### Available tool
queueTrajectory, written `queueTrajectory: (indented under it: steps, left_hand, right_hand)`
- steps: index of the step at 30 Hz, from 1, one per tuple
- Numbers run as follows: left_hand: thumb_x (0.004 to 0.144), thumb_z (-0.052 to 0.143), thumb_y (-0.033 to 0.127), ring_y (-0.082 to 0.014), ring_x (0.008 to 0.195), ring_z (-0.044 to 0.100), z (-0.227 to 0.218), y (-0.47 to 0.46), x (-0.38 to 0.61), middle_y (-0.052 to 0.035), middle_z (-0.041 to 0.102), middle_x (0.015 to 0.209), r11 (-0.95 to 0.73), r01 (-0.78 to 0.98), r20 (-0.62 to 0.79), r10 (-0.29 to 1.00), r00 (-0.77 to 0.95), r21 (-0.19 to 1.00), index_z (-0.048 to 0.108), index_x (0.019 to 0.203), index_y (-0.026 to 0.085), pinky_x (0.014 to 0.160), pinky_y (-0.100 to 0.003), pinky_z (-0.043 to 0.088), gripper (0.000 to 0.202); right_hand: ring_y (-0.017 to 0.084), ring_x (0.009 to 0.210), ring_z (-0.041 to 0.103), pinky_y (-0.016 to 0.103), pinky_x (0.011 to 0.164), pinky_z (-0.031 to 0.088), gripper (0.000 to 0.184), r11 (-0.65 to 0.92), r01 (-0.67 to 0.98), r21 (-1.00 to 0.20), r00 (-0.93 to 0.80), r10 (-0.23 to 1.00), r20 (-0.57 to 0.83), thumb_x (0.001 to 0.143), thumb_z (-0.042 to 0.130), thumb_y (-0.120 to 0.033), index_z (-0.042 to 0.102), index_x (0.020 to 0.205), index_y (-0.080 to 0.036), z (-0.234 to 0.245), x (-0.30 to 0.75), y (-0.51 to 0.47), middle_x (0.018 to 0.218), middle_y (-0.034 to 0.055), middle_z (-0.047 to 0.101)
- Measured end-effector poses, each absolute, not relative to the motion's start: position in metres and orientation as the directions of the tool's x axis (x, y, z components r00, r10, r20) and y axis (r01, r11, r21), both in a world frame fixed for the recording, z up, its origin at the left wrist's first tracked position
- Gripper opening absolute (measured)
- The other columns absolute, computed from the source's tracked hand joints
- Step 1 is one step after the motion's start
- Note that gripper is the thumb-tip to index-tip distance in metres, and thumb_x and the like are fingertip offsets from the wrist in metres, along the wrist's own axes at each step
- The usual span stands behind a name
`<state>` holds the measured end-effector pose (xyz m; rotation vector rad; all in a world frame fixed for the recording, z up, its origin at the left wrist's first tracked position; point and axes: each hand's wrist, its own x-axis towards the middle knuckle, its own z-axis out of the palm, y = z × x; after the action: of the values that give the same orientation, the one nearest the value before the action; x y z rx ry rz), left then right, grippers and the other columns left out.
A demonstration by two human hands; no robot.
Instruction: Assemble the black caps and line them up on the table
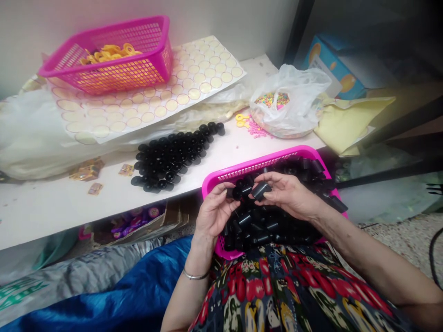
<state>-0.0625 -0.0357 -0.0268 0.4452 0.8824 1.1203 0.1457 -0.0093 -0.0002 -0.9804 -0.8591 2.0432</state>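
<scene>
My left hand (pixel 213 213) pinches a small black plastic cylinder between thumb and fingers, its round end facing my right hand. In my right hand (pixel 292 194) is another black cylinder (pixel 261 190), held on its side between thumb and fingertips. Both hands are over a pink plastic basket (pixel 206 183) heaped with loose black cylinders (pixel 263 230), which rests against my lap. On the white table (pixel 104 216) just left of it, many similar black cylinders (pixel 166 157) stand upright in close rows, some showing hollow tops.
A second pink basket (pixel 162 69) of yellow ring-shaped pieces (pixel 116 53) sits on a sheet of round stickers (pixel 207 69). A clear bag (pixel 294 92) with colourful beads, yellow paper (pixel 346 120) and a blue box (pixel 332 64) are at the right. Small wrappers (pixel 88 169) lie at left.
</scene>
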Motion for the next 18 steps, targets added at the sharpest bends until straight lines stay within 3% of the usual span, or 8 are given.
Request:
queueTrajectory:
  steps: [4,7,9,11,13,14,16,18]
  left_hand:
    - [0.076,0.064,0.036,-0.0122,0.072,0.058,-0.023,-0.031,-0.067,-0.0068,0.063,0.089,0.410,-0.643,-0.433,0.891,0.133,0.647,0.063,0.086,0.014,0.057,-0.022,0.050,0.024]
    - [0.068,0.071,0.026,-0.0079,0.063,0.053,-0.021,-0.026,-0.071,-0.0037,0.061,0.081,0.408,-0.625,-0.448,0.888,0.102,0.666,0.062,0.076,0.013,0.051,-0.018,0.042,0.018]
    - [0.062,0.072,0.018,-0.0068,0.058,0.050,-0.023,-0.024,-0.071,-0.0016,0.061,0.076,0.405,-0.540,-0.426,0.900,0.092,0.738,0.061,0.072,0.013,0.049,-0.018,0.038,0.016]
    - [0.062,0.072,0.016,-0.0077,0.058,0.050,-0.027,-0.023,-0.070,-0.0003,0.061,0.074,0.356,-0.342,-0.358,0.932,0.059,0.870,0.062,0.073,0.015,0.052,-0.020,0.039,0.015]
    - [0.067,0.069,0.016,-0.0115,0.067,0.054,-0.031,-0.024,-0.066,-0.0011,0.062,0.076,0.211,0.018,-0.212,0.973,0.087,0.977,0.065,0.076,0.016,0.063,-0.025,0.044,0.009]
    - [0.071,0.065,0.015,-0.0139,0.073,0.055,-0.033,-0.025,-0.062,-0.0022,0.062,0.078,0.099,0.235,-0.138,0.978,0.158,0.967,0.066,0.077,0.017,0.069,-0.028,0.044,0.007]
    - [0.076,0.055,0.012,-0.0181,0.083,0.054,-0.035,-0.027,-0.054,-0.0047,0.062,0.083,-0.164,0.595,-0.084,0.927,0.367,0.787,0.068,0.081,0.018,0.076,-0.032,0.043,0.015]
    - [0.078,0.047,0.009,-0.0204,0.084,0.052,-0.036,-0.027,-0.043,-0.0067,0.060,0.086,-0.378,0.758,-0.137,0.845,0.517,0.532,0.068,0.086,0.018,0.073,-0.034,0.042,0.024]
  right_hand:
    - [0.016,0.081,0.063,0.035,0.076,0.055,0.039,-0.441,-0.223,-0.870,-0.362,0.866,-0.346,0.064,0.077,-0.023,0.063,0.101,-0.018,-0.004,0.152,-0.006,0.092,0.0026,0.064]
    - [0.015,0.080,0.060,0.032,0.076,0.051,0.040,-0.315,-0.082,-0.945,-0.227,0.930,-0.290,0.064,0.076,-0.023,0.064,0.102,-0.018,-0.007,0.159,-0.003,0.089,0.0017,0.065]
    - [0.016,0.081,0.060,0.031,0.076,0.049,0.040,-0.263,-0.002,-0.965,-0.168,0.951,-0.258,0.065,0.074,-0.022,0.064,0.103,-0.018,-0.006,0.164,-0.003,0.091,0.0020,0.066]
    - [0.017,0.083,0.060,0.032,0.076,0.049,0.042,-0.244,0.046,-0.969,-0.142,0.958,-0.248,0.066,0.073,-0.023,0.064,0.106,-0.019,-0.004,0.169,-0.003,0.095,0.0032,0.066]
    - [0.019,0.088,0.060,0.033,0.079,0.048,0.044,-0.230,0.073,-0.970,-0.128,0.963,-0.238,0.066,0.073,-0.022,0.062,0.108,-0.019,-0.002,0.174,-0.006,0.100,0.0044,0.066]
    - [0.019,0.090,0.060,0.033,0.080,0.048,0.045,-0.227,0.081,-0.971,-0.127,0.964,-0.236,0.065,0.073,-0.022,0.061,0.109,-0.019,0.000,0.177,-0.007,0.101,0.0049,0.066]
    - [0.019,0.092,0.060,0.033,0.082,0.047,0.043,-0.232,0.080,-0.970,-0.138,0.961,-0.241,0.065,0.073,-0.021,0.061,0.106,-0.019,0.001,0.180,-0.011,0.101,0.0052,0.067]
    - [0.019,0.090,0.061,0.032,0.081,0.048,0.040,-0.247,0.068,-0.967,-0.164,0.953,-0.255,0.065,0.074,-0.020,0.061,0.103,-0.018,0.001,0.182,-0.014,0.097,0.0048,0.067]
